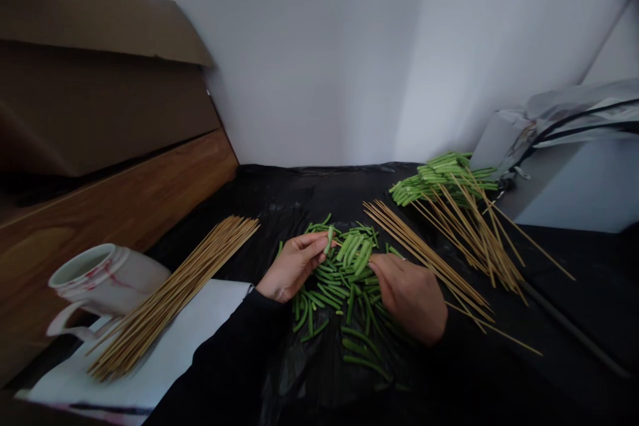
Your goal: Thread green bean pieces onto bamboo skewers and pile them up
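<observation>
Between the fingers of my left hand [294, 263] is a single piece of green bean [329, 238], held upright at the tip of a thin skewer. My right hand [412, 293] is closed around that skewer, which carries a row of green bean pieces [355, 253] threaded crosswise. Under both hands lies a loose pile of cut green beans [324, 293] on black plastic sheeting [309, 193]. The skewer's far end is hidden by my right hand.
On the left, a bundle of bamboo skewers [174, 299] lies over white paper [219, 296] beside a white mug [110, 279]. To the right are more bare skewers [424, 253] and a stack of bean-filled skewers [444, 176]. A cardboard box [100, 106] stands at the left; a white wall [319, 60] is behind.
</observation>
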Demonstrator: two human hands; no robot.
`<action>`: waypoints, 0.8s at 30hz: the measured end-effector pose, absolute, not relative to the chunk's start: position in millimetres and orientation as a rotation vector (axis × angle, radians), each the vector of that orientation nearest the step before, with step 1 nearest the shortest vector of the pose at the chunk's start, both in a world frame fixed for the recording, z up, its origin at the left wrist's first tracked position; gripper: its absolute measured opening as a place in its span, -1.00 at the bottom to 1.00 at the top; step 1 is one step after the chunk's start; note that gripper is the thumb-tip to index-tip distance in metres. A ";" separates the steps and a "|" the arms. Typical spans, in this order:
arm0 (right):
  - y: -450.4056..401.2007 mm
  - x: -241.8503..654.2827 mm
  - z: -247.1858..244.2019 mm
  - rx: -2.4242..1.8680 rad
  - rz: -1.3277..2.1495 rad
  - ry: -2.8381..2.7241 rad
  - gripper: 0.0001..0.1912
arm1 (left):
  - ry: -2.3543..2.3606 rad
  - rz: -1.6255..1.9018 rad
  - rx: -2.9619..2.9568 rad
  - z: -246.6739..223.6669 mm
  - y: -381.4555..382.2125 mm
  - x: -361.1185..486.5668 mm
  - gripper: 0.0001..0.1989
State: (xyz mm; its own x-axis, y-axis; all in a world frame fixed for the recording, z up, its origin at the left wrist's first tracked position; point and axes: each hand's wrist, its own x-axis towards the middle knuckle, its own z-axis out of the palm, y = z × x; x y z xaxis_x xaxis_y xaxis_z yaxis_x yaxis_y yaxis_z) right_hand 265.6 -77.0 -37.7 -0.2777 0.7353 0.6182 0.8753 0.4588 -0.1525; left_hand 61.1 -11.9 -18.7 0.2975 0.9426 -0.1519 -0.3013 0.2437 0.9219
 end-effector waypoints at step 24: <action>-79.3 265.7 -42.4 -1.378 -0.212 -2.142 -0.77 | 0.990 1.014 1.179 -22.0 -11.9 60.8 -0.74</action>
